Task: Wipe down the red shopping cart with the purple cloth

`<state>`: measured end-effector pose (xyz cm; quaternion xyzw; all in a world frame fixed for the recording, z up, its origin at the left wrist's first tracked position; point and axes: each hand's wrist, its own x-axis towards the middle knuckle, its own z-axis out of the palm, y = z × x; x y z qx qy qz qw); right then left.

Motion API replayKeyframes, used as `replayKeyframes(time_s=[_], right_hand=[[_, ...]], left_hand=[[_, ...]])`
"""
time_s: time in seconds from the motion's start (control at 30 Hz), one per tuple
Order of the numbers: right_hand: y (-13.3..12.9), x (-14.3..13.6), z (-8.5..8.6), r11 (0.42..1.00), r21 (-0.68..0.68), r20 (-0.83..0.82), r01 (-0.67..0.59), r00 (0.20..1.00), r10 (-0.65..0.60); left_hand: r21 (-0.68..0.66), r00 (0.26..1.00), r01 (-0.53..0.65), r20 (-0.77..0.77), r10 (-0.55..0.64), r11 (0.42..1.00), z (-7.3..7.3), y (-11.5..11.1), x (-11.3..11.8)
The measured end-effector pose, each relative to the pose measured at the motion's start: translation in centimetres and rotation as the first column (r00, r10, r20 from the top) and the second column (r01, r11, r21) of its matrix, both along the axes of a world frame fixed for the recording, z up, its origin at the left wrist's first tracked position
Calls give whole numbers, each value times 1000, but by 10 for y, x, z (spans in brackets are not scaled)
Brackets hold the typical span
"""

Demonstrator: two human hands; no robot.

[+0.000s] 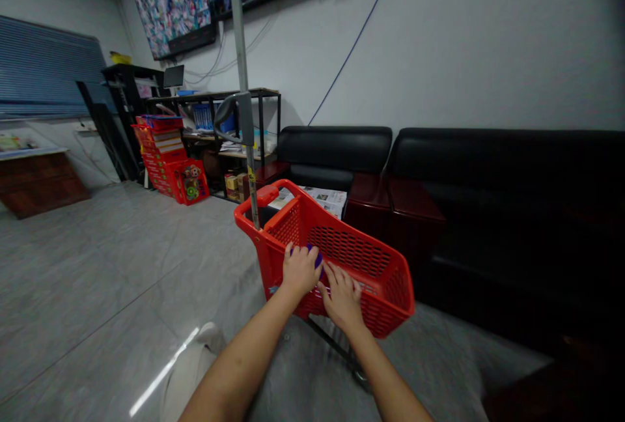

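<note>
A red plastic shopping cart (pixel 359 246) with lattice sides stands in front of me. At the near rim, my left hand (pixel 300 270) is curled around a small, rounded purple thing (pixel 315 256); most of it is hidden under the fingers, so its kind is unclear. My right hand (pixel 343 293) lies just to the right, with fingers stretched out and apart over the cart's near side. Beside the cart's handle rises a metal pole (pixel 241 51) bearing a grey handle bracket (pixel 241 119).
Black sofas (pixel 336 142) with dark red armrests (pixel 374 193) line the wall behind the cart, with newspapers (pixel 327 197) on one seat. Red boxes (pixel 163 155) are stacked by a shelf (pixel 263 93). Screens (pixel 170 2) hang above. Grey floor (pixel 107 266) spreads at left.
</note>
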<state>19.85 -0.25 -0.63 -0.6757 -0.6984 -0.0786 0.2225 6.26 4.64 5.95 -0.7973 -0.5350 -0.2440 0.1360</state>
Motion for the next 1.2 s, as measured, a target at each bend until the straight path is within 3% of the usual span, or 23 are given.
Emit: replayKeyframes(time_s=[0.07, 0.27, 0.5, 0.63, 0.77, 0.83, 1.03, 1.1, 1.2], right_hand=[[-3, 9, -1, 1000, -7, 14, 16, 1000, -16], [-9, 26, -6, 999, -3, 5, 33, 999, -33], [-3, 23, -6, 999, -49, 16, 19, 1000, -18], [-11, 41, -12, 993, -17, 30, 116, 993, -116], [-16, 51, -19, 996, 1, 40, 88, 995, -88], [-15, 50, -20, 996, 4, 40, 88, 995, -88], [-12, 46, -23, 995, 39, 43, 95, 994, -96], [-12, 47, -24, 995, 41, 37, 92, 995, -94], [-12, 47, -24, 996, 41, 27, 85, 996, -86]], left_hand=[[-25, 1000, 1, -11, -2, 1000, 4, 5, -4], [-57, 986, -143, 78, 147, 988, 27, 22, -31], [-135, 994, -68, 71, 78, 989, 3, 16, 12], [-125, 996, -77, 30, 81, 989, 10, 29, -4], [-67, 986, -154, 60, 158, 986, 19, 39, -26], [-79, 983, -155, 83, 161, 985, 15, 37, -21], [-145, 990, -83, 101, 98, 986, -8, 17, 27], [-148, 996, -43, 71, 54, 988, -7, 17, 28], [-142, 998, -45, 39, 51, 989, 4, 27, 7]])
